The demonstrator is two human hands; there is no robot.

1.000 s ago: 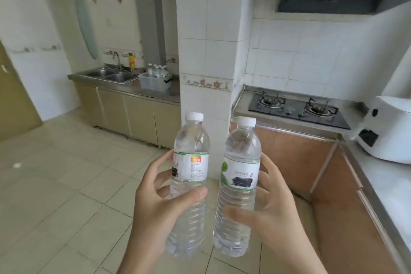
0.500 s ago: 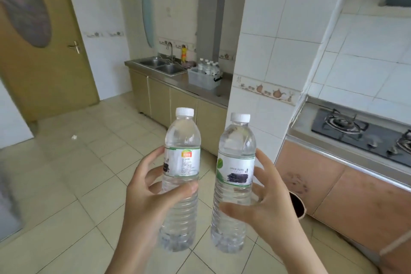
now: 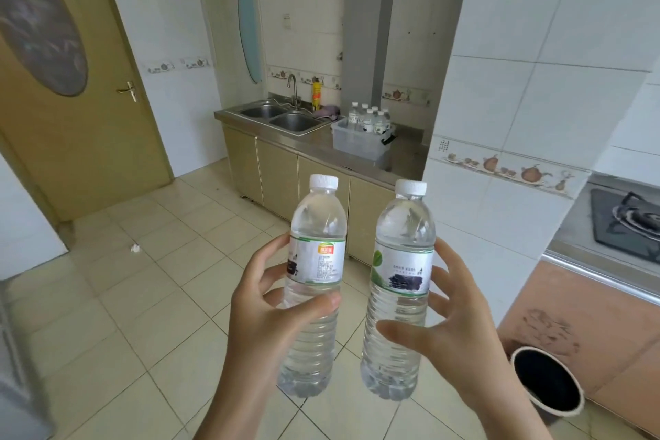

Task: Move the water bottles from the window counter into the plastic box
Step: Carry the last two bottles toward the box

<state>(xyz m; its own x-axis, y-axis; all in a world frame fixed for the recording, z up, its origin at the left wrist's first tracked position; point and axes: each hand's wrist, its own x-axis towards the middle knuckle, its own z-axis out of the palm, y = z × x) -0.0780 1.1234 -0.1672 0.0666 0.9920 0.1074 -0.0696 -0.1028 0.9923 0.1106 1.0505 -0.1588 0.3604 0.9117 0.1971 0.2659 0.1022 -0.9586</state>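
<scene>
I hold two clear water bottles upright in front of me, over the tiled floor. My left hand (image 3: 264, 318) grips the bottle with the orange-marked label (image 3: 316, 282). My right hand (image 3: 453, 329) grips the bottle with the green-leaf label (image 3: 401, 282). Both have white caps. Far ahead, the translucent plastic box (image 3: 359, 145) stands on the steel counter right of the sink, with several capped bottles (image 3: 369, 118) standing inside it.
A double sink (image 3: 282, 116) with a tap and a yellow bottle (image 3: 316, 96) lies left of the box. A tiled pillar (image 3: 528, 118) juts out on the right, with a gas hob (image 3: 628, 221) behind it. A dark round bin (image 3: 546, 380) stands low right. A wooden door (image 3: 71, 100) is at the left.
The view has swung left and moved forward: the hob slid to the right edge, the door came into view, and the sink counter with the box looks nearer. Both hands keep their bottles.
</scene>
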